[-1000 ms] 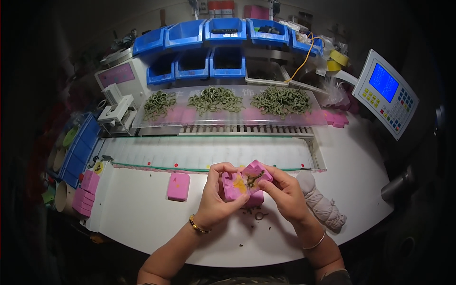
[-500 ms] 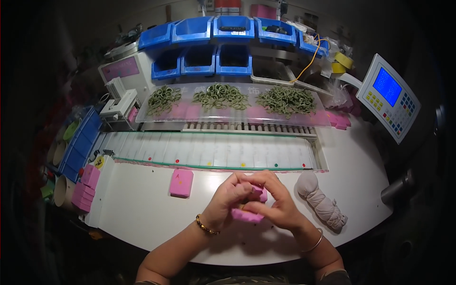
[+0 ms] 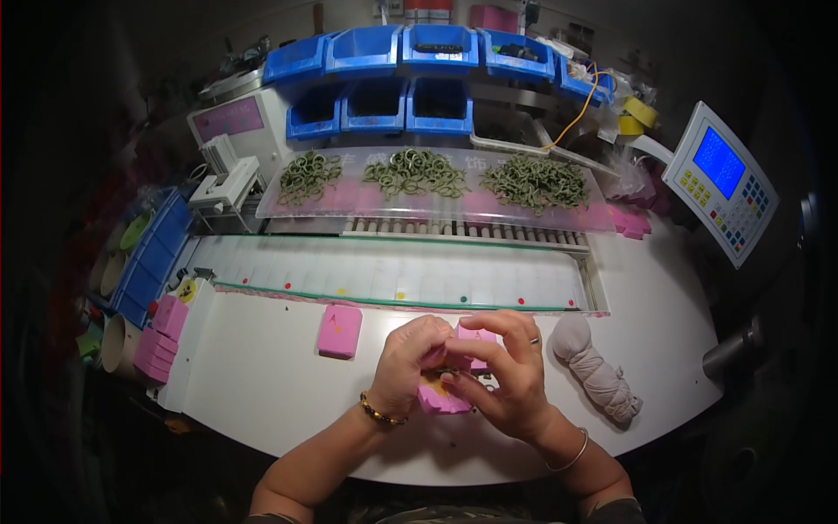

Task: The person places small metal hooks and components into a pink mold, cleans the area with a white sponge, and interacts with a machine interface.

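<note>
My left hand (image 3: 408, 356) grips a pink rubber mould (image 3: 443, 399), bent open so that its yellowish inner face shows. My right hand (image 3: 504, 374) has its thumb on the inner face and its index finger reaching over the mould's upper part. Small dark green bits (image 3: 485, 378) show beside the right fingers; whether they are held cannot be told. A second pink block (image 3: 477, 335) with a red mark is partly hidden behind the right hand. Another marked pink block (image 3: 340, 332) lies flat to the left of my hands.
A white segmented track (image 3: 367, 278) with coloured dots crosses the table. Behind it, a clear tray (image 3: 349, 203) carries three heaps of green rings (image 3: 417, 175), below blue bins (image 3: 365, 50). At right are a wrapped cloth bundle (image 3: 598, 371) and a control panel (image 3: 720, 179).
The mould has been spread wider, and the right thumb has moved onto its inner face. The track's coloured dots have shifted left. The view has swung slightly.
</note>
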The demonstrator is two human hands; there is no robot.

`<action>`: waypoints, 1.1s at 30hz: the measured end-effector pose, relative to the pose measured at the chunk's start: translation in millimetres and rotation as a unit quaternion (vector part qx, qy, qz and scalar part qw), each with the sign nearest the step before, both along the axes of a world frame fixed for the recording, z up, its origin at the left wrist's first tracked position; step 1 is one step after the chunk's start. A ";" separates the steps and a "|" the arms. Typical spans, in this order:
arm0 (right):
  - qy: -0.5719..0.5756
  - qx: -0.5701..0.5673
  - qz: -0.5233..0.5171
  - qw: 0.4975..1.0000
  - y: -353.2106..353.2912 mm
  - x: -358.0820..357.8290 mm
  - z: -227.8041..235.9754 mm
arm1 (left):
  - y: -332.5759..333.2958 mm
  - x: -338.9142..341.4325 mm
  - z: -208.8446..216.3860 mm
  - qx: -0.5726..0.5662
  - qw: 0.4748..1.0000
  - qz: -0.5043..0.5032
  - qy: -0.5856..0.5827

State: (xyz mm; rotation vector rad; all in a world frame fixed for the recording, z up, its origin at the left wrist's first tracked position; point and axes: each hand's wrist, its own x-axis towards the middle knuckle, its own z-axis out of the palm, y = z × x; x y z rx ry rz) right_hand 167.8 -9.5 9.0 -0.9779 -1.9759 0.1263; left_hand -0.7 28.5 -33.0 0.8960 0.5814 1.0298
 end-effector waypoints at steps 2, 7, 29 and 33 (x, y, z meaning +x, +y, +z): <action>-0.030 0.031 0.014 0.999 -1.1 0.4 -0.8 | -3.3 7.5 6.2 0.005 0.999 0.040 -0.009; -0.038 0.079 0.014 0.996 -6.5 -5.8 1.7 | -1.4 12.8 5.7 -0.015 0.991 0.130 -0.016; 0.096 -0.015 -0.049 0.994 6.7 15.9 -10.3 | -8.4 10.4 7.9 0.039 0.999 0.012 0.007; 0.020 0.023 -0.062 0.998 7.1 17.2 -7.8 | -5.6 8.2 12.3 0.050 0.997 0.001 0.053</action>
